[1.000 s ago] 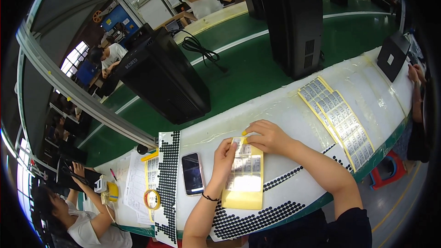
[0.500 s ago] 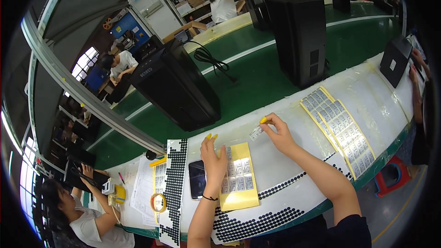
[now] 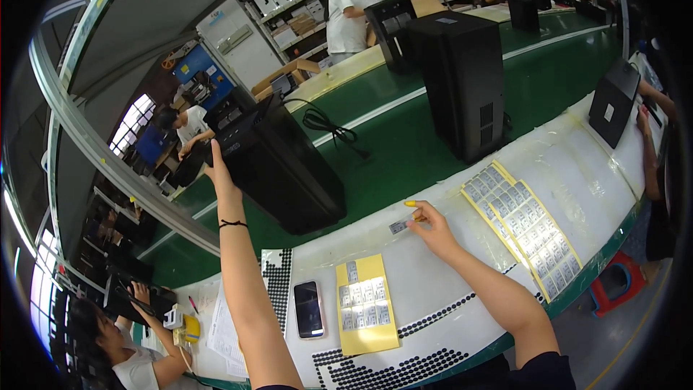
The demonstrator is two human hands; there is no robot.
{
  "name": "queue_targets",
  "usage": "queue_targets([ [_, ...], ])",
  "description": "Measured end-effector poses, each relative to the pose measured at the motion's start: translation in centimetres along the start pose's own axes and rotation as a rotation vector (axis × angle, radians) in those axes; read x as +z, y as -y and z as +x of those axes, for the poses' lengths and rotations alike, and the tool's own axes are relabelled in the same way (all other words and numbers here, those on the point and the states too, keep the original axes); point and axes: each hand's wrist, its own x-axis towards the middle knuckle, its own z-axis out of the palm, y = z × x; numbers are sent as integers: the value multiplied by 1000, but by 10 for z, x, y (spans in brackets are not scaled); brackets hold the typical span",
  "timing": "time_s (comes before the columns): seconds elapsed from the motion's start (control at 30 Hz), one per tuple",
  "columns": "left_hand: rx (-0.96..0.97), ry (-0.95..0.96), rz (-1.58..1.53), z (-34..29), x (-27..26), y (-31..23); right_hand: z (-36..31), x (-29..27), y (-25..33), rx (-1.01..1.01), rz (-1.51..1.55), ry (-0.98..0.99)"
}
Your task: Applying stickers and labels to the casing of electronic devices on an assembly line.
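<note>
1 small grey label point(image 3: 398, 227) was pinched by thumb and finger of the right hand point(image 3: 432, 231), over the worktop point(image 3: 426, 282) near its far edge. The left hand point(image 3: 219, 167) was held at the left computer tower point(image 3: 289, 180) — contact and grip could not be told. The label was probably best held by 1 edge — its adhesive kept clean. Light lettering point(image 3: 232, 146) was carried by the tower; print on the label sheet point(image 3: 367, 305), toward the near edge, was illegible.

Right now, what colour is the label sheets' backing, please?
The backing is yellow, clearest in the head view.
</note>
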Motion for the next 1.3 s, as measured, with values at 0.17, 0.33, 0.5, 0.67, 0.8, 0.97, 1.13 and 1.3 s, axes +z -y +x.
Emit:
queue_targets([
  [0.17,-83,29,-160,-1,14,-8,9,-11,-12,48,54,-45],
  [0.33,11,-49,-174,-31,6,-12,27,-5,18,246,284,-179],
  [0.5,81,22,-285,-84,3,-18,80,5,73,278,451,-77],
  [0.67,231,173,-406,-128,-22,-19,125,35,111,284,529,-87],
  [0.8,240,271,-678,-142,-35,-3,131,41,111,450,470,-73],
  [0.97,8,313,-764,-147,-54,22,113,55,119,657,563,46],
  [1.13,-252,299,-633,-204,-121,108,64,58,121,528,323,24],
  [1.3,-289,786,-1110,-197,-135,101,26,56,85,446,388,16],
])
